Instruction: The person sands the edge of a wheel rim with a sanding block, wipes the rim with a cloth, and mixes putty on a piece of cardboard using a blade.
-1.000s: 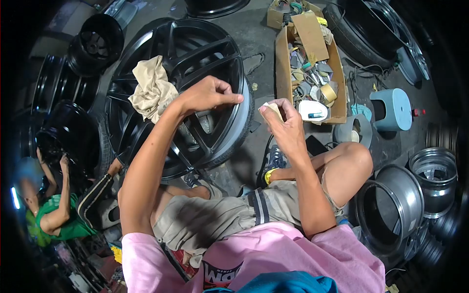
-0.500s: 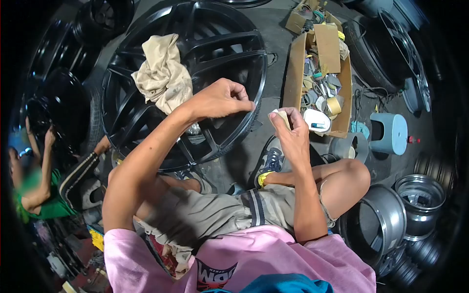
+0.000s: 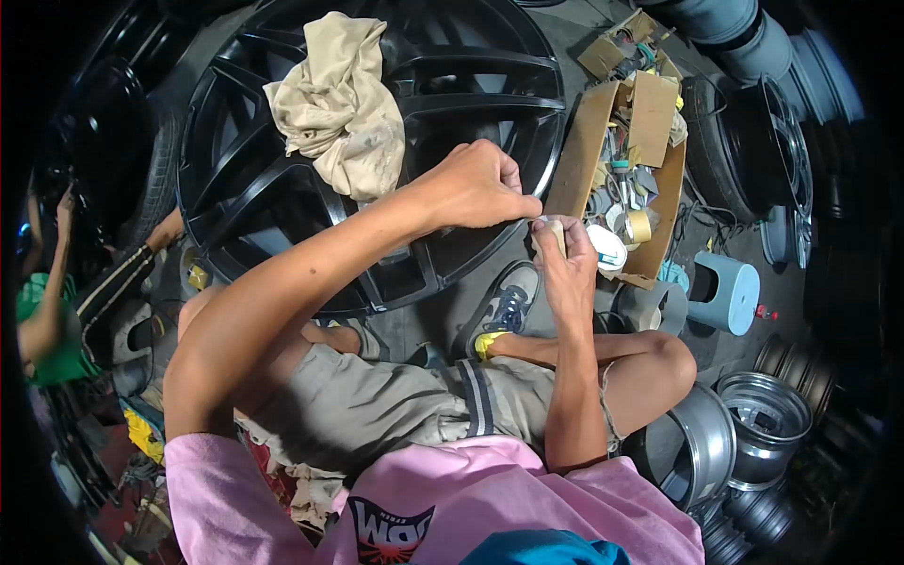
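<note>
My right hand [image 3: 571,268] is closed around a small beige pad [image 3: 551,237], thumb on its near face, with a whitish bit showing at its upper edge. My left hand [image 3: 482,188] is bent into a pinch, its fingertips right at that upper edge; whatever lies between them is too small to make out. Beneath my left arm lies a large black wheel rim [image 3: 490,105], face up. A crumpled beige cloth [image 3: 344,113] rests on its spokes.
Right of the wheel stands a cardboard box [image 3: 576,155] of tape rolls and tools, a white lid-like container [image 3: 605,249] at its near side. Further right are a blue stool [image 3: 730,294] and silver rims [image 3: 765,419]. A person in green [image 3: 52,325] sits at left.
My left hand has moved right, closing the gap to the pad in my right hand. The view has shifted a little, so the wheel and cloth appear larger.
</note>
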